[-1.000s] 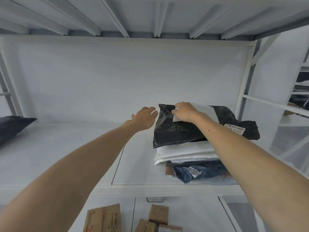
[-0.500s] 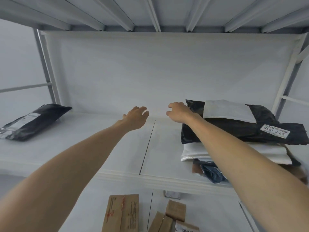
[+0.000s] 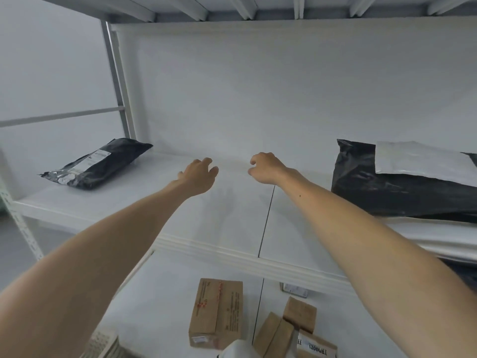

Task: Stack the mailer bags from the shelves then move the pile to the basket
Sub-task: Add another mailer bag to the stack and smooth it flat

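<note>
A pile of mailer bags lies at the right of the white shelf [image 3: 232, 218]: a small white mailer [image 3: 423, 161] on a black mailer [image 3: 392, 195], with a white bag [image 3: 444, 239] beneath. One more black mailer with a label [image 3: 100, 164] lies alone at the shelf's left end. My left hand [image 3: 198, 174] and my right hand [image 3: 265, 167] hover over the bare middle of the shelf, fingers loosely curled, holding nothing. Neither hand touches a bag.
A grey upright post [image 3: 116, 81] stands behind the lone black mailer. On the lower shelf lie several brown cardboard boxes [image 3: 219, 311] and a white object [image 3: 237, 350] at the bottom edge. Another shelf's underside hangs close overhead.
My right hand let go of the white mailer on the pile and both hands moved left along the shelf. The view swung left, bringing the lone black mailer further into sight.
</note>
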